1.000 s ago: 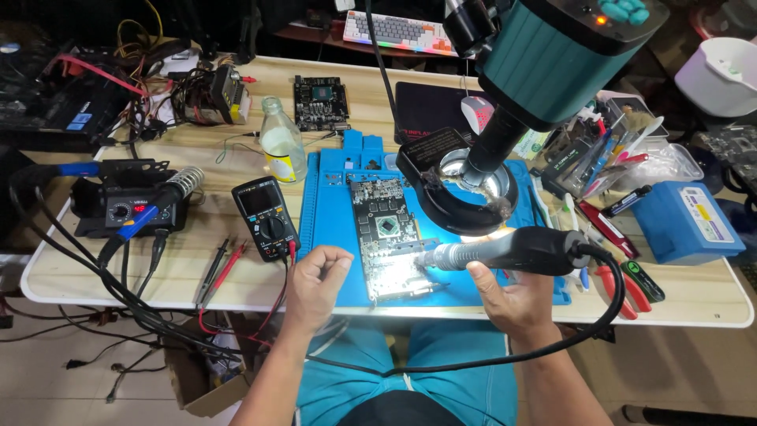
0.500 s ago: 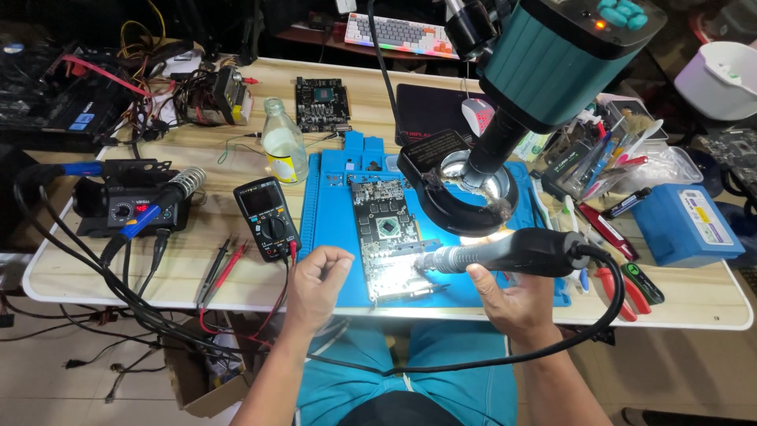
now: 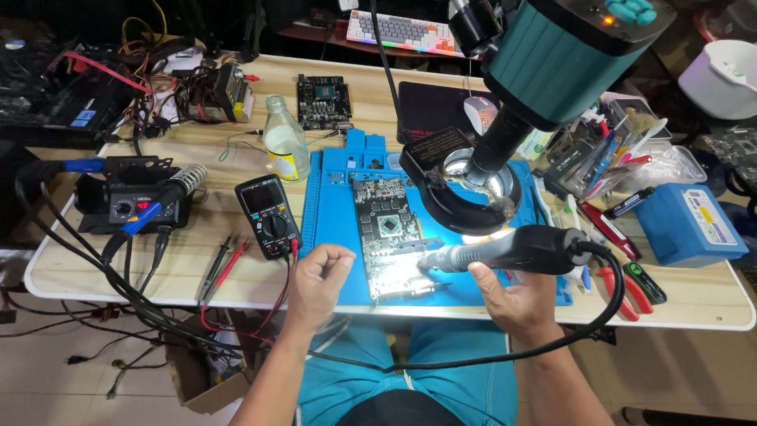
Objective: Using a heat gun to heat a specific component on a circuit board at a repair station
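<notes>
Right hand (image 3: 516,296) wraps fingers around hot-air wand (image 3: 505,251), nozzle aimed at circuit board (image 3: 390,237) on blue mat (image 3: 327,213); left hand (image 3: 319,276), fingers curled into a loose fist, rests beside board to brace it.

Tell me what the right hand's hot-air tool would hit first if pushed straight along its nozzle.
Probably the circuit board: the tool in the right hand points left at its lower edge, though the nozzle's height above the board is unclear.
</notes>
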